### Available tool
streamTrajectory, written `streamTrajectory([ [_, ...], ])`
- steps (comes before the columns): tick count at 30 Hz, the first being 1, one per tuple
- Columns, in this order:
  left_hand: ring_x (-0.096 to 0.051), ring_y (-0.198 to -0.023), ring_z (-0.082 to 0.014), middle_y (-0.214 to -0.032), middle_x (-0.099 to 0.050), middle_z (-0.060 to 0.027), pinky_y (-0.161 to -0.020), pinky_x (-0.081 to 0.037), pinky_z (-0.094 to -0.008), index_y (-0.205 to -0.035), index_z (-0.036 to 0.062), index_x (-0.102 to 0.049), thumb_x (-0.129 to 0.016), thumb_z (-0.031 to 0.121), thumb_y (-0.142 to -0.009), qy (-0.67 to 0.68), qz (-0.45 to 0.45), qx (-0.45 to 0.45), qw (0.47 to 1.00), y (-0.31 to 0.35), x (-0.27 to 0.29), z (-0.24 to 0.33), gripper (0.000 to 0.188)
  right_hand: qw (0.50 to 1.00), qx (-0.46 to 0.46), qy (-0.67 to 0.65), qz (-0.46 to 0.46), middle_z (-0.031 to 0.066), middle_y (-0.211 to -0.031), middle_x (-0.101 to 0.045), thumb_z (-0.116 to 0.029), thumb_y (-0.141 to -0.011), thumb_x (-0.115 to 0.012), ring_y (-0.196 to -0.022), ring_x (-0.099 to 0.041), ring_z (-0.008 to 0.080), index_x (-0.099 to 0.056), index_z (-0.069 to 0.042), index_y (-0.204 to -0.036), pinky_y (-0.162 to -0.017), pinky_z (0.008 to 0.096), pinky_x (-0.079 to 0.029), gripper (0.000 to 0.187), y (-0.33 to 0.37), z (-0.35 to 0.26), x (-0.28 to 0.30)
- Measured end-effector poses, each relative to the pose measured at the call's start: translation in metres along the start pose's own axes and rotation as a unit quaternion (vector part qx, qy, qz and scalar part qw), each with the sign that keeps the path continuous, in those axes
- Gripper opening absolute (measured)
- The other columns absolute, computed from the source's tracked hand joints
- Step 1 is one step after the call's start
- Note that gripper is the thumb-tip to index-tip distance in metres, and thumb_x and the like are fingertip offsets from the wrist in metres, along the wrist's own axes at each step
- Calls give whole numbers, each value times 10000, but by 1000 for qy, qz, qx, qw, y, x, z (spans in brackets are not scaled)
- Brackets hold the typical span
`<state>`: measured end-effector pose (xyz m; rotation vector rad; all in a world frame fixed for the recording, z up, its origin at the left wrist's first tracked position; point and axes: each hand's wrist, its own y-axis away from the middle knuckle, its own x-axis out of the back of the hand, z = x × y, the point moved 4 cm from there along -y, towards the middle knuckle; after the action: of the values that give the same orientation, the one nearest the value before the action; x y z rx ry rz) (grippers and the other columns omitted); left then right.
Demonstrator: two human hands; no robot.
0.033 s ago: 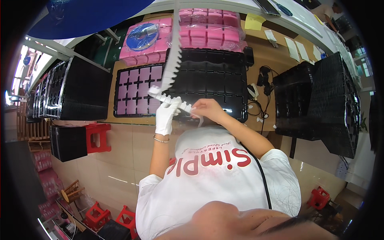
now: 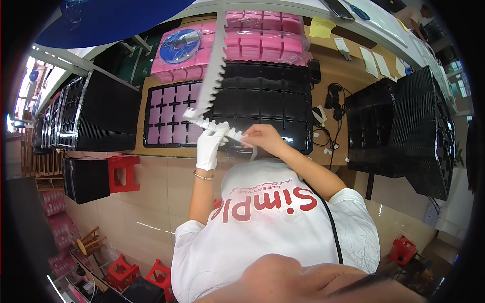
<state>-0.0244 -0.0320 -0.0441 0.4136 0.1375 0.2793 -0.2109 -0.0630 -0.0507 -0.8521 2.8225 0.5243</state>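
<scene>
Gripping a white notched strip (image 2: 206, 122), the gloved left hand (image 2: 207, 147) is seemingly steadying it while the bare right hand (image 2: 263, 137) is pinching its near part; the longer stretch is slanting over black trays (image 2: 273, 113) on the table (image 2: 339, 126), perhaps for room

Pale tiled floor (image 2: 151, 207) (glossy, light-streaked); red stools (image 2: 124, 161); bright windows (image 2: 463, 87) at far right.
</scene>
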Motion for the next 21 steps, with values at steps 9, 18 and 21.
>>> streamTrajectory([
  [9,-557,-646,-43,-893,-687,-8,-599,-437,-184,-1042,37,-698,-697,204,-879,4,11,-3,1000,-4,5,5,233,946,151,254,132,98,-887,-710,-138,-831,-700,-789,-682,165,-676,-33,-930,-711,279,-533,146,2,-17,-10],
  [18,-549,-618,-40,-830,-669,-2,-584,-439,-190,-1000,34,-692,-724,227,-862,26,58,-1,998,-17,26,1,239,874,341,346,10,60,-919,-610,-78,-753,-752,-893,-599,165,-685,-83,-806,-764,273,-499,85,-23,-35,-22],
  [21,-546,-603,-43,-809,-659,-2,-576,-437,-191,-976,30,-684,-731,234,-857,60,86,-3,994,-19,36,-2,240,908,308,281,-46,41,-916,-578,-68,-765,-743,-860,-587,139,-669,-80,-796,-727,285,-492,81,-63,-56,-16],
])
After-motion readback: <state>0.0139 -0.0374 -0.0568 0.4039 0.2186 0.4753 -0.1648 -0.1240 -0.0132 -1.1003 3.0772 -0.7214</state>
